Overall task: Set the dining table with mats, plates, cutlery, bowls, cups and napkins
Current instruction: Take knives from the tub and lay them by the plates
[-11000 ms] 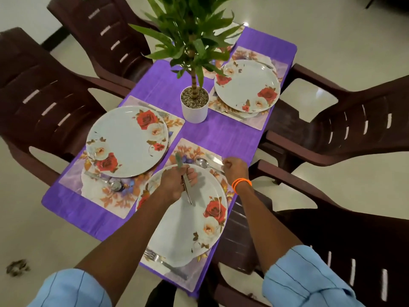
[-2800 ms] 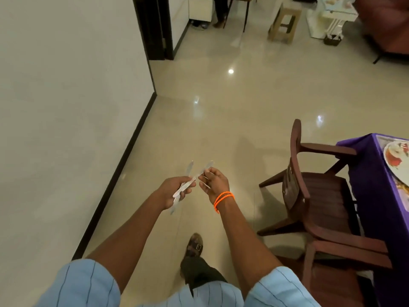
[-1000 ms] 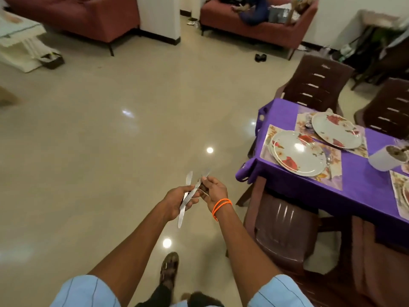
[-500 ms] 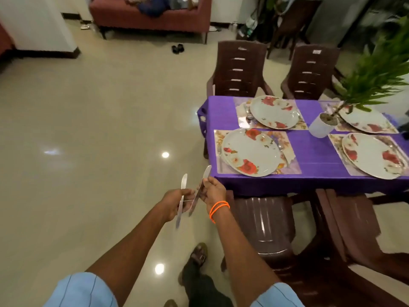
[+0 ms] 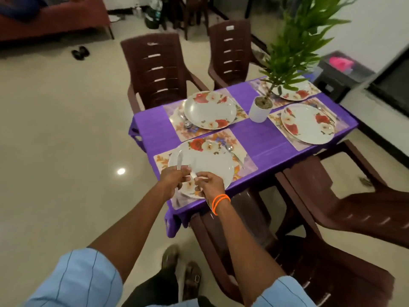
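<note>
My left hand (image 5: pixel 172 178) grips a table knife (image 5: pixel 179 160) whose blade points up over the nearest floral plate (image 5: pixel 205 161). My right hand (image 5: pixel 209 183), with orange bands on the wrist, pinches a second knife (image 5: pixel 193 173) right beside the left hand. Both hands hover over the near edge of that plate, which lies on a floral mat (image 5: pixel 243 159) on the purple table (image 5: pixel 261 138). A spoon (image 5: pixel 235 155) lies at the plate's right. Three more plates (image 5: pixel 210 109) (image 5: pixel 307 122) (image 5: pixel 294 94) sit on their own mats.
A white pot with a tall green plant (image 5: pixel 260 108) stands mid-table. Brown plastic chairs (image 5: pixel 159 69) (image 5: pixel 230 49) stand on the far side, and others (image 5: pixel 358 209) are pushed in on the near side. A sofa (image 5: pixel 53 21) and shoes (image 5: pixel 80 52) lie far left.
I have walked around to the table. Both hands, still holding the knives, have moved forward from over the floor to over the nearest plate.
</note>
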